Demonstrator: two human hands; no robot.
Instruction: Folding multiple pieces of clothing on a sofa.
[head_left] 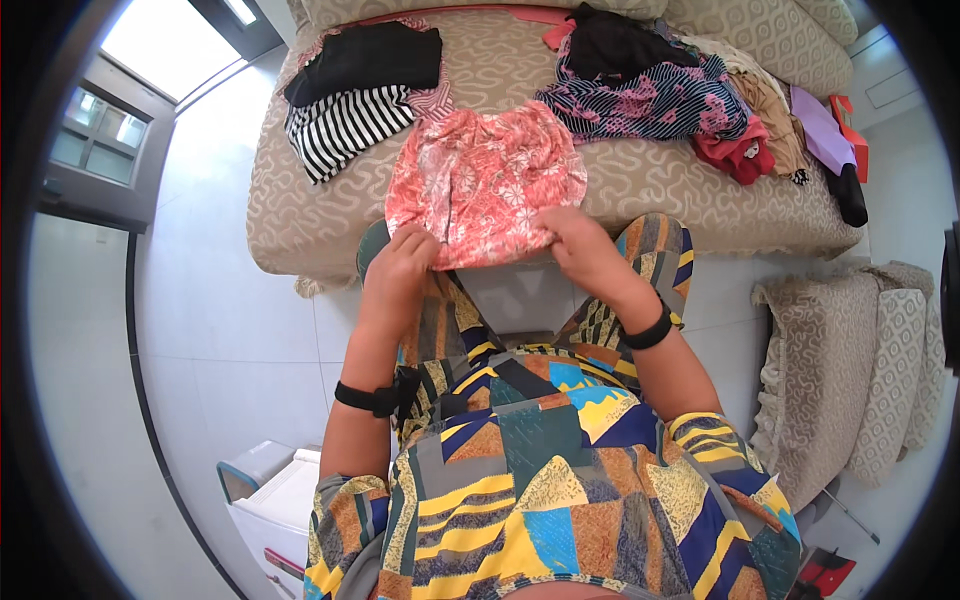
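A coral-red garment with white flowers (490, 180) lies partly on the sofa's front edge, its near edge drawn toward me above my knees. My left hand (400, 265) is closed on the near left corner of this garment. At the near right edge, my right hand (583, 250) pinches the same cloth. Between the two hands the edge is stretched fairly straight, while the far part lies loosely bunched on the seat. Which kind of garment it is I cannot tell.
The patterned sofa (500, 75) spans the far side. Left on it sit a black folded garment (370, 62) and a striped one (345, 125). A heap with a navy-pink garment (650, 100) lies at right. A covered armchair (820, 350) stands right, a white cart (275, 500) near left.
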